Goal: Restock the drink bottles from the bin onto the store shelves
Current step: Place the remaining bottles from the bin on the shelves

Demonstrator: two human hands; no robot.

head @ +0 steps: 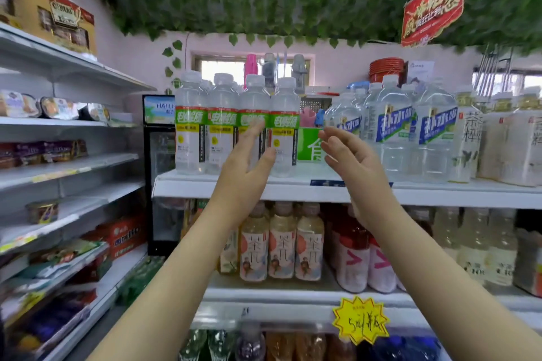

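While both arms stretch up through the middle of the frame, the left hand (247, 170) shows straight, loose fingers grasping nothing. It is in front of the right end of a row of four green-label bottles (190, 126) standing on the top shelf (440, 195); I cannot tell whether it touches them. The right hand (355, 164), fingers spread and empty, hangs before the gap between that row and the blue-label bottles (393, 126) further right. Tea bottles (281, 246) line the shelf below.
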